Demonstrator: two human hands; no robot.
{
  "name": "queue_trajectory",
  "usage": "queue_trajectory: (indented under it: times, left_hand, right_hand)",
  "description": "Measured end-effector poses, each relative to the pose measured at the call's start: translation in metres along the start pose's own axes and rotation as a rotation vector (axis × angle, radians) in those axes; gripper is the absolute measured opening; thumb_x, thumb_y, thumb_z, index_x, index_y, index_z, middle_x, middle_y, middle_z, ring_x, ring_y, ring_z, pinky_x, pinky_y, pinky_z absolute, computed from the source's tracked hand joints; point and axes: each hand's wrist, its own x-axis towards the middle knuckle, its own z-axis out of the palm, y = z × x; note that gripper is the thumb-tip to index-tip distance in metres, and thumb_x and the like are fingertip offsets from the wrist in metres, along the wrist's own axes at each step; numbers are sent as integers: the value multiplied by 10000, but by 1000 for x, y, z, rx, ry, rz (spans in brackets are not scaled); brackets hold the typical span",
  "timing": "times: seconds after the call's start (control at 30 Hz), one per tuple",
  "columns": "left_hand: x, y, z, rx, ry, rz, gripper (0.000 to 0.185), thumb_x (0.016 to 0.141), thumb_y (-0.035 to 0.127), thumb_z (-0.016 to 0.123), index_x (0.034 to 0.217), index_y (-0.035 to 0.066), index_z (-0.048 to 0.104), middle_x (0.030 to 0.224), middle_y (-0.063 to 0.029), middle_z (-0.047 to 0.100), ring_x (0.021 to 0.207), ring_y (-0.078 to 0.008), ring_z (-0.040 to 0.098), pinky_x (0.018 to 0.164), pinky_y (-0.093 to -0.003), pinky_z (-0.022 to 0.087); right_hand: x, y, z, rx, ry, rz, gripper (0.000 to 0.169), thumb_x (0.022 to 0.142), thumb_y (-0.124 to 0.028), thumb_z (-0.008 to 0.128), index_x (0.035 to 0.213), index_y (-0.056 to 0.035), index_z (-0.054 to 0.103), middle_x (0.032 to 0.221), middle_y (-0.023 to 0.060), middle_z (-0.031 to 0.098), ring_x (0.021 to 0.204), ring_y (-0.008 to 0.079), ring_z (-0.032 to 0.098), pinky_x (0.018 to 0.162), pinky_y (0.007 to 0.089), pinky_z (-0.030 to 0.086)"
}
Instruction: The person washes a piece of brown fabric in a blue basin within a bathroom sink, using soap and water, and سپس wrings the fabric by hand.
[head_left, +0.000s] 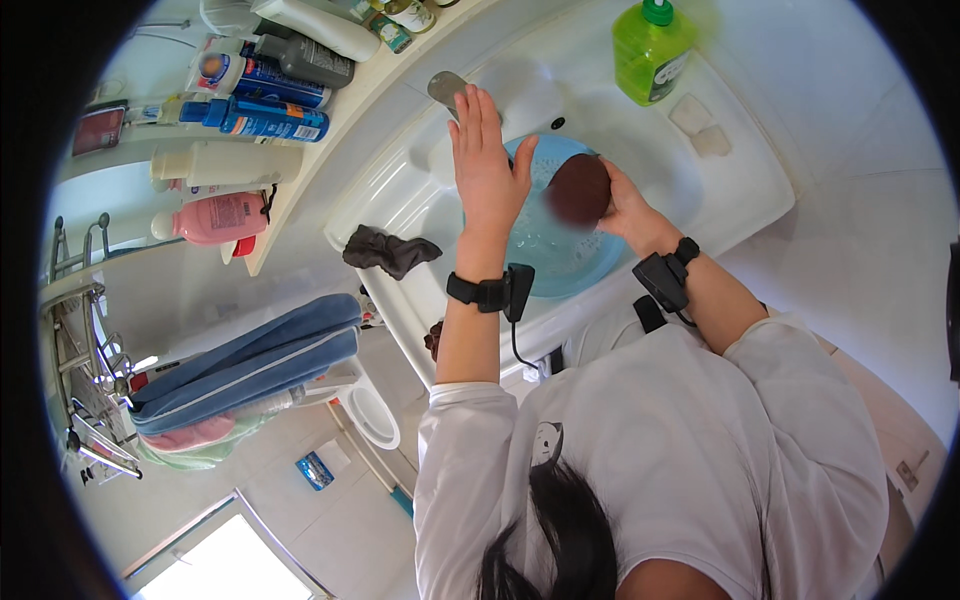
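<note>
My left hand (484, 169) reaches over the basin with its fingers straight and the thumb apart. Its fingertips overlap the metal faucet lever (445, 86); whether they touch it I cannot tell. In my right hand (637, 210) is a dark brown rounded item (581, 187), partly blurred, its exact kind unclear. It is held above a light blue plastic washbasin (574, 283) containing sudsy water (551, 240). The washbasin sits inside a white ceramic sink (739, 202). A crumpled dark cloth (390, 251) lies on the sink's left rim.
A green pump bottle (651, 56) stands at the sink's back, near two pale soap-like pieces (699, 126). Several bottles, including a blue one (262, 118) and a pink one (217, 217), line the shelf (300, 172) at left. Blue towels (255, 360) hang below it.
</note>
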Motion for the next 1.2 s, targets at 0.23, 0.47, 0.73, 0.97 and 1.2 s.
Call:
queue_trajectory:
  times: [0.23,0.47,0.73,0.97,1.2]
  left_hand:
    - [-73,30,-1,-435,-338,12,1057,507,11,810,1409,67,261,1339,-170,418,1212,-359,416,961,-386,403]
    - [-111,10,16,-447,-307,-270,668,555,18,799,1162,34,519,952,-124,550,855,-300,572,711,-354,484]
    - [-94,15,-21,-676,-449,-615,440,614,137,780,977,25,559,873,-89,634,776,-217,624,674,-301,490]
    - [-84,7,-27,-877,-516,-707,397,664,120,731,995,6,545,837,-67,621,703,-135,606,613,-259,491]
    - [-81,-3,-30,-801,-674,-803,534,636,239,808,1029,-21,557,816,-95,635,762,-168,636,600,-276,509]
  right_hand:
    - [-17,1,6,-123,-51,-65,429,959,-384,357,1181,-39,482,1157,118,558,1054,266,562,896,427,473]
    - [-13,19,-5,-907,213,-354,426,870,-388,559,1087,-24,515,1009,94,584,941,195,570,766,341,470]
    - [-33,1,0,-1237,63,-229,568,793,-489,619,1060,7,543,983,161,576,908,241,563,812,331,449]
    - [-32,5,-10,-1819,-201,-470,693,614,-502,754,1076,-19,572,1055,206,494,1034,357,489,882,411,422]
    - [-33,-5,-11,-1555,-178,-431,371,611,-220,748,877,-12,594,880,137,590,796,261,600,708,341,480]
